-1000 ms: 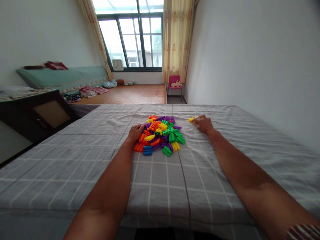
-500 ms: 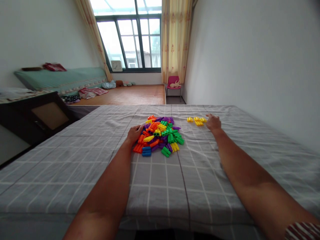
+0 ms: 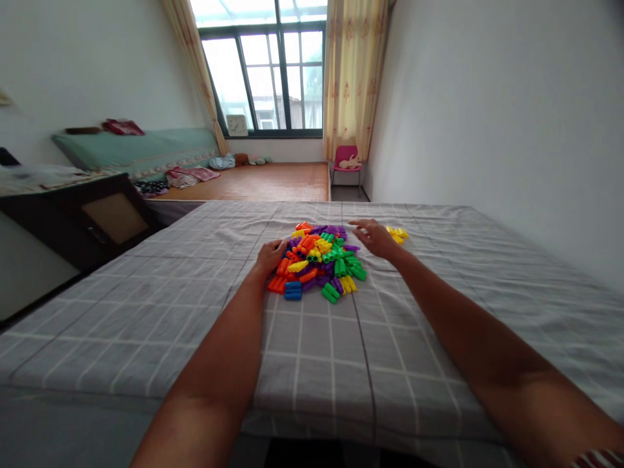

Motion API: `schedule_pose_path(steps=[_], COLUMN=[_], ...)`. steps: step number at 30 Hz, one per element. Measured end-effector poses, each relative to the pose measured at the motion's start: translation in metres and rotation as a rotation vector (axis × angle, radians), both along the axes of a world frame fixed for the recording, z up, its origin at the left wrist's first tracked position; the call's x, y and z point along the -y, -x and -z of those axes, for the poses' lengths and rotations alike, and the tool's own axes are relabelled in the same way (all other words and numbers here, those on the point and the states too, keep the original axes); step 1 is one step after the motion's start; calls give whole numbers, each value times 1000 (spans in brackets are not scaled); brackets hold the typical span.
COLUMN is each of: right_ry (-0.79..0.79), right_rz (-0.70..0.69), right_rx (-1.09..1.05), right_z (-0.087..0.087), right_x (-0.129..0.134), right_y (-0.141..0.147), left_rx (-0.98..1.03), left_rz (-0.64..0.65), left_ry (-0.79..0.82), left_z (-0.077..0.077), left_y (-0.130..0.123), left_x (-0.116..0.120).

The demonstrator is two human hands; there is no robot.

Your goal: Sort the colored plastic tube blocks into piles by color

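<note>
Head view: both bare forearms reach forward from the near edge of a grey cotton-like cloth (image 3: pixel 331 351) with white and dark checked lines. The left hand (image 3: pixel 272 256) lies palm down against the left side of a low heap of glossy plastic tube-shaped pieces (image 3: pixel 317 260); its fingertips touch the heap, but whether they pinch a piece I cannot tell. The right hand (image 3: pixel 374 238) sits just beyond the heap's right side, palm down, fingers stretched leftward and spread apart, gripping nothing visible.

Broad cloth runs from the heap to the near edge and out to both sides; the far edge lies a little beyond the hands, and a plain white wall (image 3: pixel 487 117) rises to the right.

The heap mixes orange, purple, green, yellow and blue, pieces tilted across one another. One blue ribbed piece (image 3: pixel 293 290) lies at its front. A small cluster of yellow plastic pieces (image 3: pixel 398 234) rests apart, right of the right hand and partly hidden by it.
</note>
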State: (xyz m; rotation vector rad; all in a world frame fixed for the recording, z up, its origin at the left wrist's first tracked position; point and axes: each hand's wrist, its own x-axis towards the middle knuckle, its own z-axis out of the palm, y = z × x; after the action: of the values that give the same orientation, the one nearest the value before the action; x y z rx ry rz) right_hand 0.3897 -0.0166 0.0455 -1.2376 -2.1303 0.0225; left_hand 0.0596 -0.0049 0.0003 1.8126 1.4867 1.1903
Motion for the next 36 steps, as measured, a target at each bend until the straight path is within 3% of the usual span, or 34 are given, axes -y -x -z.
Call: schedule_pose_path(steps=[2,5,9,14,18,23,26,28,31,36], right_ry=[-8,63,134,118,87,142,273,351,428,334], right_rz=[-135,-150,-172,-234,-182,343,480,478,425,346], right_rx=[38,91,-12,-201,-412,-455,-381,-379,-420,-336], right_z=[1,12,20,12,4,19,37,46,52,52], right_x=[12,23,27,24,-2,-29,-27,-22,-17,-20], right_y=[40,72,74,66,19,-100,-154,-170,-171,-159], left_rx=[16,36,55,51,73,220,290,320,311,266], left_rz=[-4,-17,-34,-35,-36,-68,-128,-128,-104,-93], left_ry=[3,9,17,26,38,32,-1,3,60,68], left_z=[0,0,0,-2,-5,-7,-5,-3,-1,-4], left_y=[-1,-2,-3,-3,-4,-1,3,5,6,3], left_x=[1,2,2,4,5,-2,-9,-13,-14,-8])
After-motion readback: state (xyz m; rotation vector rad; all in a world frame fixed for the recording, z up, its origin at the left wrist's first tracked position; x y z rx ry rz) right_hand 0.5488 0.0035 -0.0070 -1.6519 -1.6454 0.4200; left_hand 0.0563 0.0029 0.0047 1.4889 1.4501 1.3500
